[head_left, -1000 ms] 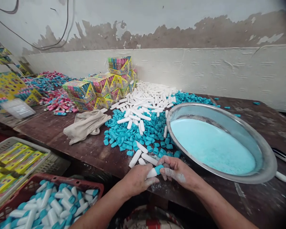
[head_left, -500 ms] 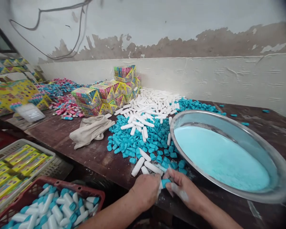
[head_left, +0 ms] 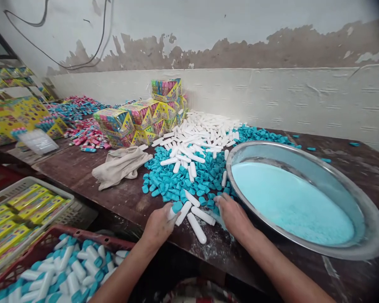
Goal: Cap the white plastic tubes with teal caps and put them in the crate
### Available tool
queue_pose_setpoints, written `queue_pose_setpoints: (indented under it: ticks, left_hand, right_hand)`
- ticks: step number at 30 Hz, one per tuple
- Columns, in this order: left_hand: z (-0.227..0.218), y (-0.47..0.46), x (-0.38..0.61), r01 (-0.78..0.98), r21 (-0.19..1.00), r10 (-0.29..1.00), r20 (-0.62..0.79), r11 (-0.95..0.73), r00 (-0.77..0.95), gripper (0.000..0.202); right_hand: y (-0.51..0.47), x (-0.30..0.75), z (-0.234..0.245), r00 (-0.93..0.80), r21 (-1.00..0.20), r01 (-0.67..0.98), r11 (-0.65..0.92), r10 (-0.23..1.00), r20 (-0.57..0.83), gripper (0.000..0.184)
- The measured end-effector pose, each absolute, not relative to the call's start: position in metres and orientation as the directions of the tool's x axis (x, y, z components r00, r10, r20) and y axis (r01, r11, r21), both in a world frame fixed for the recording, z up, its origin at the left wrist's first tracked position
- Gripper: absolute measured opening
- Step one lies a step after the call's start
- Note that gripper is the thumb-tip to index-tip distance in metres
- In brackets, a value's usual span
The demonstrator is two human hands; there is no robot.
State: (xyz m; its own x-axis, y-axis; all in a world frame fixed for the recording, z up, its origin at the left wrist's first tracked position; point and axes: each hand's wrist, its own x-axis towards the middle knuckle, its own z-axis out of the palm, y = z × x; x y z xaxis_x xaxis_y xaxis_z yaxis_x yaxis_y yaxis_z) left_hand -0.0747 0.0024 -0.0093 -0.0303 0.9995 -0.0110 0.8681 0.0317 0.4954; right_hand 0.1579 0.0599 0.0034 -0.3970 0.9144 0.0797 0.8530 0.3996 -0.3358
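- Bright print covers the yellow-trimmed, clear-wrapped display boxes, stacked toward the back, and the flat yellow printed cartons; its lettering is too small to read.
- The cartons lie in rows inside an off-white plastic basket at lower left.
- The counter is dark brown, scuffed and dusted with white near its front edge.
- Behind it rises a white wall, its paint flaked to brown above a pale, creased covering.
- The left hand is closed around a smooth white tube with a teal cap, held above the counter's front edge.
- The right hand has its fingertips at the near edge of a heap of hollow, round-ended teal caps; whether it grips one, I cannot tell.
- Between the hands lie four slim, round-ended white tubes; more are heaped behind.
- A wide, shiny metal basin holds powdery-looking pale turquoise material.
- A crumpled beige cloth lies left of the caps.
- Capped tubes fill a dark red plastic crate.
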Motion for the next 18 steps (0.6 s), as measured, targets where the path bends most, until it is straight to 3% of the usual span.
queue_pose_setpoints:
  ticks: [3, 5, 18]
  left_hand:
    - [-0.016, -0.003, -0.067, 0.866, 0.500, 1.000, 0.009, 0.015, -0.023, 0.016]
    - [-0.020, -0.005, -0.066, 0.859, 0.511, 0.999, 0.024, 0.016, -0.033, 0.014]
    - [-0.020, -0.011, -0.069, 0.801, 0.598, 0.998, 0.040, 0.023, -0.058, 0.015]
  right_hand:
    - [0.081, 0.142, 0.001, -0.351, -0.163, 0.920, 0.356, 0.934, 0.062, 0.029]
    - [0.094, 0.137, -0.002, -0.355, -0.120, 0.925, 0.360, 0.933, 0.063, 0.025]
    - [0.116, 0.120, -0.015, -0.529, -0.247, 0.807, 0.537, 0.842, 0.101, 0.026]
